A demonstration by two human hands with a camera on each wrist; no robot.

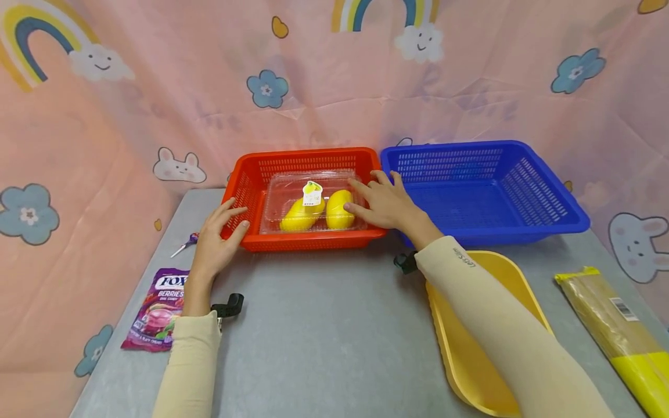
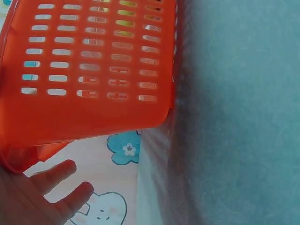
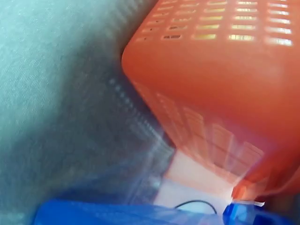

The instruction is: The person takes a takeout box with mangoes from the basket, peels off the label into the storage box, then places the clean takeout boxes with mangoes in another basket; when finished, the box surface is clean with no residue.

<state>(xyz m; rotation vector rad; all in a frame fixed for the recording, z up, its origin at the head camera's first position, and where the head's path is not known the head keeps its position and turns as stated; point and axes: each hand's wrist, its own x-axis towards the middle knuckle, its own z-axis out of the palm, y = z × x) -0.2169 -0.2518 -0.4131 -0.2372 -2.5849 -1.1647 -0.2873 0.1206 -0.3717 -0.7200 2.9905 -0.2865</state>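
Note:
A red basket point(image 1: 308, 242) stands on the grey table. In it lies a clear plastic box point(image 1: 282, 194) with two yellow mangoes point(image 1: 341, 209) and a printed label point(image 1: 312, 194). My left hand point(image 1: 216, 238) is at the basket's left rim, thumb and fingers spread around the front corner. The left wrist view shows two straight fingers point(image 2: 72, 201) outside the slotted basket wall point(image 2: 93, 84). Above the right rim hangs my right hand point(image 1: 384, 203), its fingers spread and its thumb over the right mango. The right wrist view shows the basket's slotted side point(image 3: 211, 70) but no fingers.
A blue basket point(image 1: 486, 237) adjoins the red one on the right. In front of it lies a yellow tray point(image 1: 470, 371), partly under my right sleeve. A yellow packet point(image 1: 611, 313) lies far right. At left are a purple candy bag point(image 1: 157, 313) and a lollipop point(image 1: 185, 244).

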